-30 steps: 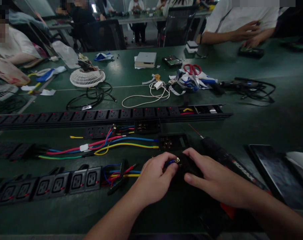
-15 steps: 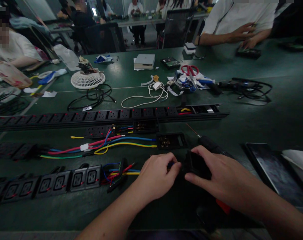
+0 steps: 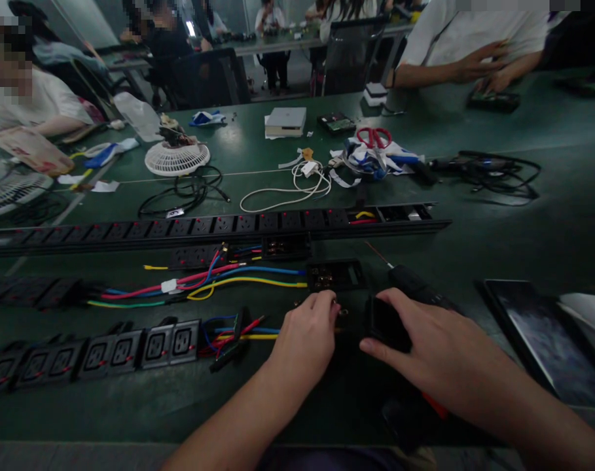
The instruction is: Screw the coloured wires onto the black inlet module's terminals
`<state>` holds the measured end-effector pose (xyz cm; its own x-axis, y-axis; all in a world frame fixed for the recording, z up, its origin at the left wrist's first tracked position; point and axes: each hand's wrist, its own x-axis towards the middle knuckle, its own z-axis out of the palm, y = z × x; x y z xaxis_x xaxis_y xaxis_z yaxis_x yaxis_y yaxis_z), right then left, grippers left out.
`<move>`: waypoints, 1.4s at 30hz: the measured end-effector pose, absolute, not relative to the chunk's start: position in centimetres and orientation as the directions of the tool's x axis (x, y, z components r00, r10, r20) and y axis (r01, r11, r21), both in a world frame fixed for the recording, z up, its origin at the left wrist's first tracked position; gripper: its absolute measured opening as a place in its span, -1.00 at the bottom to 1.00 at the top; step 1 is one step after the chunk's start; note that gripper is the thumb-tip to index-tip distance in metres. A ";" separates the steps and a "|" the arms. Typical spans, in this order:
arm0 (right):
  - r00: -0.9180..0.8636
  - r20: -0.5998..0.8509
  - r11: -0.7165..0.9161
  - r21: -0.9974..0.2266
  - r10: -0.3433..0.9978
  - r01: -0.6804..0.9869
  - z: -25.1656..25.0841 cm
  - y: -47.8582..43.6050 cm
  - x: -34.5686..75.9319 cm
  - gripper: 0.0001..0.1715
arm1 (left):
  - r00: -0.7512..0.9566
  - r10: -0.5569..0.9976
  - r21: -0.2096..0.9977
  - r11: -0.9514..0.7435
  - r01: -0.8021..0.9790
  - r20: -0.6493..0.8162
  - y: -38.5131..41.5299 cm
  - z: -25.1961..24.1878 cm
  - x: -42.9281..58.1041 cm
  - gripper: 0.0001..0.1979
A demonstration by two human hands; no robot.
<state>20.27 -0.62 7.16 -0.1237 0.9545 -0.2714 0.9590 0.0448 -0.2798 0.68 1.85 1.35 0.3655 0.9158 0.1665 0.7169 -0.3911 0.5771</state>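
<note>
My left hand (image 3: 309, 333) is closed over the blue and yellow wires (image 3: 260, 336) that run from the black socket strip (image 3: 152, 350) at lower left. A small metal wire end (image 3: 343, 313) shows just past its fingertips. Between thumb and fingers, my right hand (image 3: 425, 340) grips a small black plastic box (image 3: 388, 324); a gap separates it from the wire ends. Beyond my hands lies a black terminal housing (image 3: 336, 274) with thicker red, blue and yellow wires (image 3: 248, 281) leading to it. Something red-orange (image 3: 435, 405) peeks out under my right hand.
A long socket rail (image 3: 228, 224) crosses the table. A black-handled tool (image 3: 415, 284) lies behind my right hand, a tablet-like device (image 3: 547, 333) to its right. Farther back are red-handled scissors (image 3: 374, 137), cables (image 3: 498, 171) and a white fan grille (image 3: 177, 158). Co-workers sit opposite.
My left hand has shifted slightly left and up, away from the box, and the metal wire end now shows. The right hand keeps its grip on the box nearly in place.
</note>
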 end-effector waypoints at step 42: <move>-0.302 -0.215 0.238 -0.280 0.929 0.930 5.1 1.3 18.7 -0.34 | 0.618 0.767 0.240 -0.641 0.729 0.169 0.3 0.0 -1.7 -0.88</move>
<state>18.67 1.27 5.13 -0.3021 0.9286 -0.2153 0.9302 0.2378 -0.2796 -1.69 0.32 0.01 0.6183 0.7675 0.1692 0.7293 -0.6405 0.2405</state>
